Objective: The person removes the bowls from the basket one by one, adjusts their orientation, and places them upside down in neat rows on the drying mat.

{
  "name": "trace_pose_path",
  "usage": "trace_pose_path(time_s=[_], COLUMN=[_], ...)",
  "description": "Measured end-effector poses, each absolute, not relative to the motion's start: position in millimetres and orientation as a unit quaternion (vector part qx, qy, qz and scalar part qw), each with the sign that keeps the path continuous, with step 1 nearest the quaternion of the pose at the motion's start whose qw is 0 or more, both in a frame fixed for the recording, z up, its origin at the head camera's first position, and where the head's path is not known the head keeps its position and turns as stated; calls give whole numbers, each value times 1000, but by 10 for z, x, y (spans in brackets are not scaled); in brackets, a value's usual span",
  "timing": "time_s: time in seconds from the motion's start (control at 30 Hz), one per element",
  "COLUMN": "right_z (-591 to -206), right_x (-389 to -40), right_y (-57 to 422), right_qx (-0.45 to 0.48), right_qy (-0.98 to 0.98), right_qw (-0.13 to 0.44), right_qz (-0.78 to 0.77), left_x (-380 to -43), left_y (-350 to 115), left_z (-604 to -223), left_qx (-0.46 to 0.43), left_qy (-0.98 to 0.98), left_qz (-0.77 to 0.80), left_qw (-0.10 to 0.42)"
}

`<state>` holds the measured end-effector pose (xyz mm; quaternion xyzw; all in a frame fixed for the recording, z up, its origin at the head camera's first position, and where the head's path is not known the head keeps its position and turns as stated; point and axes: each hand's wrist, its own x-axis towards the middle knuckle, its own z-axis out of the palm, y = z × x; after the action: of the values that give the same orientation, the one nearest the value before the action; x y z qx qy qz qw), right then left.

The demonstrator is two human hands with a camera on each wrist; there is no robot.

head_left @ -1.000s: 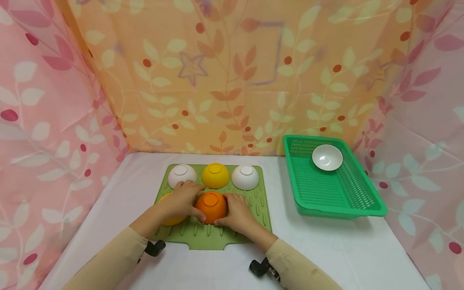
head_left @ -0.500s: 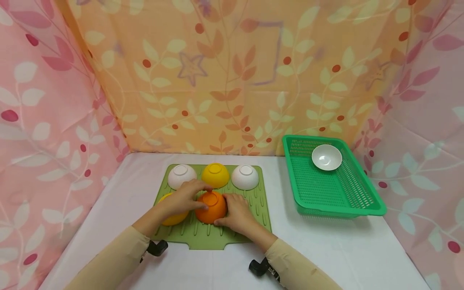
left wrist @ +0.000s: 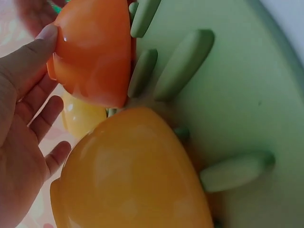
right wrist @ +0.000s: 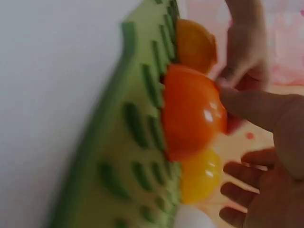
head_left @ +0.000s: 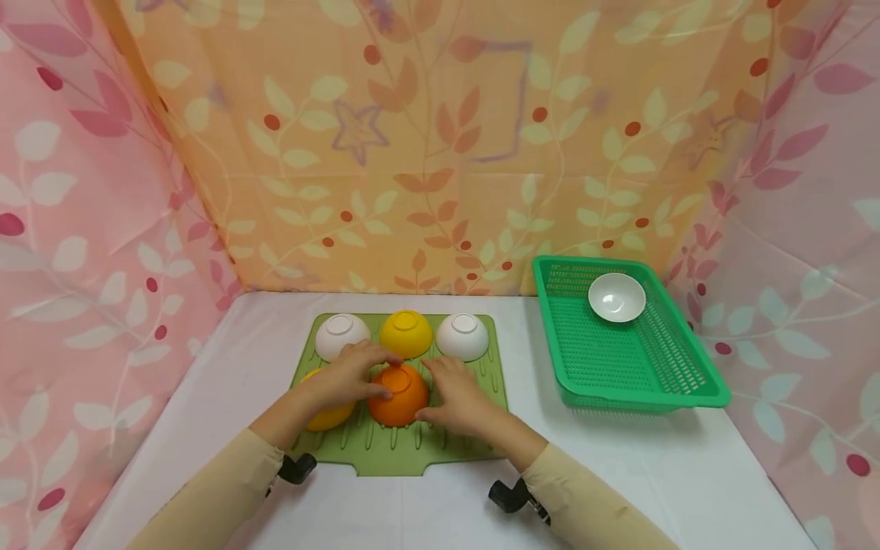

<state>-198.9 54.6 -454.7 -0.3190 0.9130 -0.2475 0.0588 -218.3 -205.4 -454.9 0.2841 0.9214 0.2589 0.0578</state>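
An orange bowl sits upside down in the front row of a green drying mat. My left hand grips it near its foot ring, thumb on the near side and index finger across the far side. In the left wrist view the left thumb lies against the orange wall, while the other fingers spread loosely. Just right of the bowl, my right hand is held with its fingers apart, its thumb close to the bowl. Partly hidden under the left hand is a yellow-orange bowl, also upturned.
Along the mat's back row stand a white bowl, a yellow bowl and another white bowl, all upside down. To the right, a green basket holds an upright white bowl. Patterned curtains enclose the table.
My left hand has shifted up from the orange bowl's side to its foot ring. My right hand has loosened from the bowl's right side and drawn slightly rightward. The bowl stays on the mat.
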Motion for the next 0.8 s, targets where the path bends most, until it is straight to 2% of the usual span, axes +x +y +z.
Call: trace_pose_path(time_s=[0.2, 0.37, 0.43, 0.63, 0.8], right_z=[-4042, -3535, -3325, -2850, -2740], right_x=[-2054, -2204, -2321, -2889, -3409], right_y=[988, 1388, 1536, 2150, 2823], right_qx=[-428, -467, -465, -417, -342], right_qy=[891, 879, 882, 905, 931], right_qw=[29, 5, 0, -62, -87], right_qz=[-149, -98, -80, -65, -99], left_x=[-2213, -2214, -2221, -2238, -2256], left_y=[-2068, -2090, -2104, -2093, -2024], left_z=[-4550, -4522, -4512, -4483, -4494], left_qx=[325, 326, 325, 327, 329], left_qy=[920, 922, 924, 926, 925], left_qz=[214, 199, 194, 180, 178], left_qw=[54, 57, 58, 64, 63])
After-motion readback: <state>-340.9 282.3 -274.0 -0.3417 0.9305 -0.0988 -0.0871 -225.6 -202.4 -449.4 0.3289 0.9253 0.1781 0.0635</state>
